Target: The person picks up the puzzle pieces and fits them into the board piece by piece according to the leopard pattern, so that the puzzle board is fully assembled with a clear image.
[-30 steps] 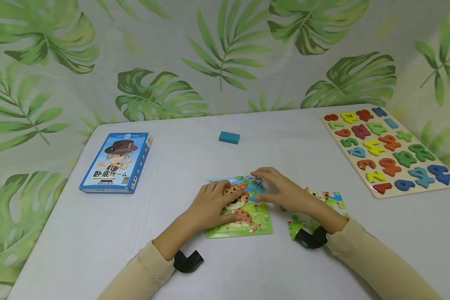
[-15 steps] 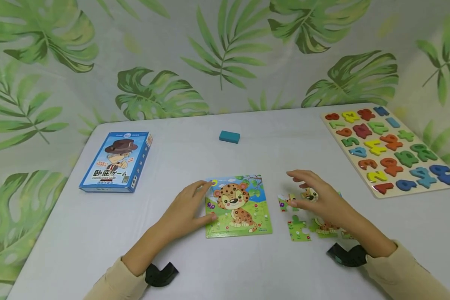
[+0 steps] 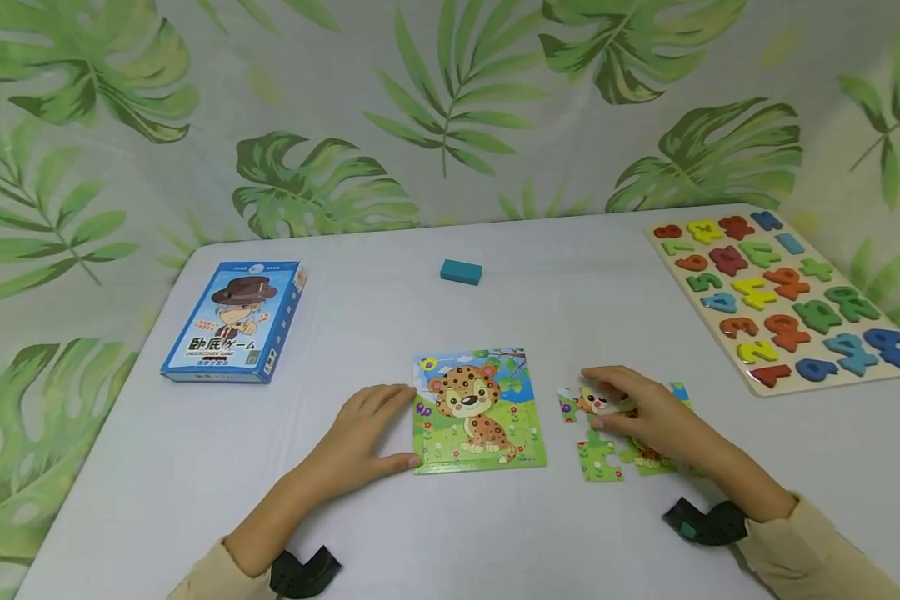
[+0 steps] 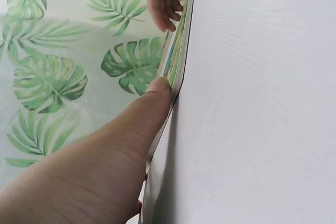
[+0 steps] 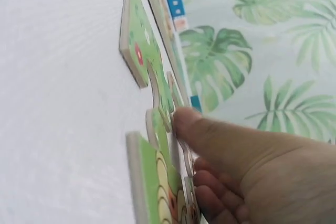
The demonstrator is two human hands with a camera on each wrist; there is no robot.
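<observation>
A square jigsaw board (image 3: 487, 446) with a spotted leopard cub picture lies flat on the table. My left hand (image 3: 356, 433) rests beside its left edge, the thumb near the lower corner and the fingers toward the upper part. To the right, several loose jigsaw pieces (image 3: 600, 467) lie in a cluster, some fitting against each other. My right hand (image 3: 660, 421) is low over them, thumb and fingers apart, hiding part of the cluster. In the right wrist view the thumb (image 5: 220, 135) comes right up to the pieces; a green piece (image 5: 139, 45) with a red flower lies beyond.
A blue card game box (image 3: 228, 325) lies at the back left. Behind the jigsaw board is a small teal block (image 3: 461, 272). A wooden number board (image 3: 776, 308) with coloured digits lies at the right edge. Leaf-print cloth (image 3: 450, 108) hangs behind the white table.
My left hand moved off the jigsaw board's picture to its left edge. My right hand moved right, away from the board, then lowered over the loose pieces.
</observation>
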